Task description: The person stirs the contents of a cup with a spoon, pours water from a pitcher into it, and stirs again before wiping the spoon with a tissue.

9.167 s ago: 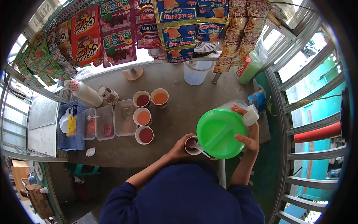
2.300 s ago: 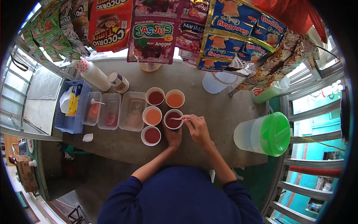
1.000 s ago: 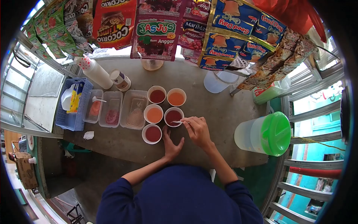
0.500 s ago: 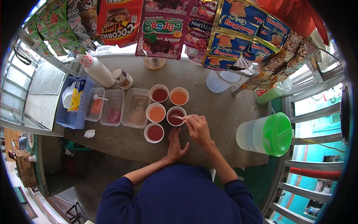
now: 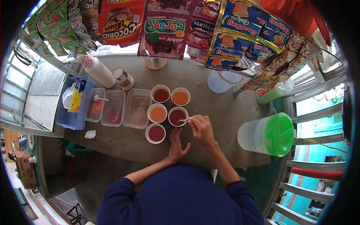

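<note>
My right hand (image 5: pixel 201 129) pinches the handle of a small white spoon (image 5: pixel 182 120), its tip dipped in dark red drink in a paper cup (image 5: pixel 177 108). At that cup's near side, my left hand (image 5: pixel 177 147) rests with fingers stretched forward and thumb apart; the fingertips appear to touch the cup's base. Close by stand two more cups of dark red drink, one at the back (image 5: pixel 161 86) and one at the front (image 5: pixel 155 142). Two cups hold orange drink, one at the back right (image 5: pixel 180 88) and one in the middle left (image 5: pixel 157 104).
Left of the cups are plastic tubs of powder, one orange (image 5: pixel 96 107), one pink (image 5: pixel 114 116), one pale (image 5: pixel 137 115), and a blue basket (image 5: pixel 63 119). A green-lidded container (image 5: pixel 279 135) stands right. Drink sachets (image 5: pixel 163 35) hang overhead. A stack of cups (image 5: pixel 101 73) lies back left.
My right hand has shifted slightly right and the spoon has moved lower within the same cup. My left hand and the other cups have hardly moved.
</note>
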{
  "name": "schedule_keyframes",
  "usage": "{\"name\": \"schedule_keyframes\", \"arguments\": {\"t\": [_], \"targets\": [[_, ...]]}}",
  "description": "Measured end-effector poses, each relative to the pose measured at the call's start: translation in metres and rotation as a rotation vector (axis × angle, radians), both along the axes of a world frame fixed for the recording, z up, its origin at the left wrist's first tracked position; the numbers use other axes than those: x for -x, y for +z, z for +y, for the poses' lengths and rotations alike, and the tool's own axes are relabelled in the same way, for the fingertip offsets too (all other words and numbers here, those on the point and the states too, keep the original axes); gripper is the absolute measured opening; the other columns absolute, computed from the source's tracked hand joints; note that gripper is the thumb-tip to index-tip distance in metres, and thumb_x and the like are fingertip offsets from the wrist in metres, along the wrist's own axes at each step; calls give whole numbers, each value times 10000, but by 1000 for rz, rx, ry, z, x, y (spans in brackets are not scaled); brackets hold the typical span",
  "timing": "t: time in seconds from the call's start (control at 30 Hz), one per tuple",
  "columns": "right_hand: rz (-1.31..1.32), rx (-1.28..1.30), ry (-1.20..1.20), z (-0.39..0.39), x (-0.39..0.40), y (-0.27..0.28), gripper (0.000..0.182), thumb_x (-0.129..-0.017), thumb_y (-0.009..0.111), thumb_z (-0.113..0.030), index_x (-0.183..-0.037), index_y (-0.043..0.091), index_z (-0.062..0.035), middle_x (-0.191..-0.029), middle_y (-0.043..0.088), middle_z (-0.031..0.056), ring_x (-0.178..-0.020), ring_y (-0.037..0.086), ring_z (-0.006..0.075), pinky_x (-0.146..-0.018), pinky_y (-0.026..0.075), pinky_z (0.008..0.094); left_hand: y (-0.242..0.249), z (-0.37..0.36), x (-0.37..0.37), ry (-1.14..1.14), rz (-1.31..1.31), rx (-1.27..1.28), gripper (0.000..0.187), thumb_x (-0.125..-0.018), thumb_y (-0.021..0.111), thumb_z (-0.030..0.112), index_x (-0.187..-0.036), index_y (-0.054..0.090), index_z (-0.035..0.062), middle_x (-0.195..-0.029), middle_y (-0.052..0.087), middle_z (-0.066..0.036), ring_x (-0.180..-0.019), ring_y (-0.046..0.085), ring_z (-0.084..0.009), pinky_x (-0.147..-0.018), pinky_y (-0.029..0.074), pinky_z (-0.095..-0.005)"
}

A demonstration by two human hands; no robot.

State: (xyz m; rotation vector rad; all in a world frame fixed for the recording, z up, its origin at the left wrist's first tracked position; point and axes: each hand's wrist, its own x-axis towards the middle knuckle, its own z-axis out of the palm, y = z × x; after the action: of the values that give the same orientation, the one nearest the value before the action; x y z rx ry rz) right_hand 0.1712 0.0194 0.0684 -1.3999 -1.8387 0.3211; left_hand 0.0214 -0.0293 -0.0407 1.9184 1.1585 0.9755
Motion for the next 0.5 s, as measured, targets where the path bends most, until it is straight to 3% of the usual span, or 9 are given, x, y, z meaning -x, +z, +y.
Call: {"name": "schedule_keyframes", "arguments": {"t": [0.5], "targets": [[-31,19,33,-1,2,-3,106,-900,575,-120,-958,661,-98,-925,671,15,-836,609,181,-758,383,327,4,2,1,-7,8,-24,803,-751,699,129,-1402,245,8,-1412,229,-254,-1307,269,-407,-1061,310,-449]]}}
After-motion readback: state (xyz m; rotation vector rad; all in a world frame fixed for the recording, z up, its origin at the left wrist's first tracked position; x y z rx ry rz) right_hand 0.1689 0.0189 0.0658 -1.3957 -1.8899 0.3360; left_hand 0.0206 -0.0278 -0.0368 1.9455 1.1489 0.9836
